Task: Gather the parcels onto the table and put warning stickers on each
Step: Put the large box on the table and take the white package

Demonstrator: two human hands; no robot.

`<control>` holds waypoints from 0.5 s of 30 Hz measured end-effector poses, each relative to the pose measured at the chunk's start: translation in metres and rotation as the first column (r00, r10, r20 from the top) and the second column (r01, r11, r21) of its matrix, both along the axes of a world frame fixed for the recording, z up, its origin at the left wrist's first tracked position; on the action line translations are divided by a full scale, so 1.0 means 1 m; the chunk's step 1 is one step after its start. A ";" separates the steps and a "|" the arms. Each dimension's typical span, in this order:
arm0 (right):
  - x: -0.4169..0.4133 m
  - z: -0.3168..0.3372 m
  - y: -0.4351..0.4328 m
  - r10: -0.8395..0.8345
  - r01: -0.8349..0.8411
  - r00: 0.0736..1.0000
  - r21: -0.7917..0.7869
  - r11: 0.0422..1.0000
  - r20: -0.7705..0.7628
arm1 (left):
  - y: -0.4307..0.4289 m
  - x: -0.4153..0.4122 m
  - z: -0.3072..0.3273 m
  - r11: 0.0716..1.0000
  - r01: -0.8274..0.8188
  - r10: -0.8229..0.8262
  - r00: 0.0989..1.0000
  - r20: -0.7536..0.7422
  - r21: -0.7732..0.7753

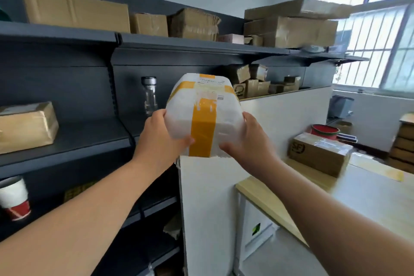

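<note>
**Hands.** The left hand [163,134] and the right hand [244,141] are clamped on opposite sides of 1 white parcel [203,119]. Thumbs are laid on the near face and fingers are wrapped round the far sides. The wrapping looks soft and rounded, so a 2-handed squeeze is judged the surer hold against slipping.

**Parcel.** It is held in the air, top tilted away, in front of the dark shelf [67,141] and just above the top edge of the white partition [224,186]. Whether its lower edge touches that edge cannot be told. It is crossed by 2 bands of yellow tape. A label is seen on the upper face, too blurred to be read.

**Table.** The table [369,204] lies to the right, beyond the partition. 1 brown box [320,154] stands near its far corner and is judged already gathered. No sticker can be made out on it. A flat yellow sheet [389,173] lies just beside the box, and its purpose cannot be told.

**Shelf.** 1 brown package [26,125] lies on the middle level at the left. A glass bottle [150,94] stands behind the held parcel, and a paper cup [15,197] sits lower left. Cardboard cartons [76,10] are stacked on the top level.

**Judgement.** The gathering step is in hand and no stickering is begun. The parcel must next be carried right, clear of the partition, onto the table.
</note>
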State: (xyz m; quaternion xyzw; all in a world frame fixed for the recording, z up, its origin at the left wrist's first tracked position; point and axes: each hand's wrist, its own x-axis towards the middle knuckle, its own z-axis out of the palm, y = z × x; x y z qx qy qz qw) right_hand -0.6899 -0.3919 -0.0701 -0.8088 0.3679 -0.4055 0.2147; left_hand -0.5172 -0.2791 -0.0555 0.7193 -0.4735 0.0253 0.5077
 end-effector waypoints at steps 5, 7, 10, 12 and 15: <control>-0.070 -0.013 -0.053 -0.094 0.094 0.996 0.058 0.994 0.003 | -0.081 -0.054 -0.015 0.991 0.132 -0.132 0.991 -0.004 0.016; -0.097 -0.020 -0.080 -0.124 0.124 0.992 0.083 0.989 -0.003 | -0.117 -0.076 -0.024 0.986 0.162 -0.162 0.987 -0.004 0.046; -0.134 -0.032 -0.123 -0.179 0.181 0.983 0.106 0.978 -0.026 | -0.173 -0.107 -0.039 0.970 0.226 -0.223 0.974 -0.043 0.089; -0.159 -0.040 -0.153 -0.204 0.208 0.978 0.124 0.970 -0.043 | -0.209 -0.127 -0.050 0.960 0.250 -0.244 0.968 -0.064 0.128; -0.191 -0.055 -0.195 -0.225 0.233 0.972 0.157 0.960 -0.066 | -0.256 -0.156 -0.068 0.946 0.282 -0.271 0.959 -0.086 0.159</control>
